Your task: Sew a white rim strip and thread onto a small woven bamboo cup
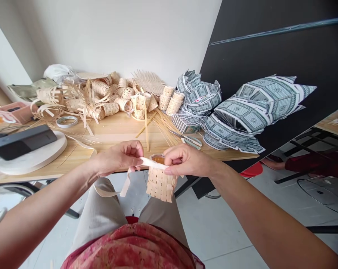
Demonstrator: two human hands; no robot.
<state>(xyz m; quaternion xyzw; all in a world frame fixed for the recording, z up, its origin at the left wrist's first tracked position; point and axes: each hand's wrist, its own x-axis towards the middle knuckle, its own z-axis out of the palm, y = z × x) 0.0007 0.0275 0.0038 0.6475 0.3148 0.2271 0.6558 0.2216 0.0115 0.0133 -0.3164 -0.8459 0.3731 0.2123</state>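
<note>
A small woven wood-strip basket (161,184) hangs below my hands at the table's front edge, above my lap. A pale flat strip (149,162) runs along its rim. My left hand (124,157) pinches this strip just left of the basket, and a loose end of it (125,185) dangles beneath. My right hand (185,160) is closed on the rim at the right, thumb in front and curled fingers behind. Part of the rim is hidden by the right fingers. Another stretch of strip (101,192) loops down under my left wrist.
Woven baskets (101,89) and loose strips pile up along the wall. Scissors (189,140) lie near the front edge beside folded-card objects (241,108). A tape roll (67,121), a dark device on a round white board (31,157) and a pink bin (16,112) stand left. Another person's arm (303,164) shows far right.
</note>
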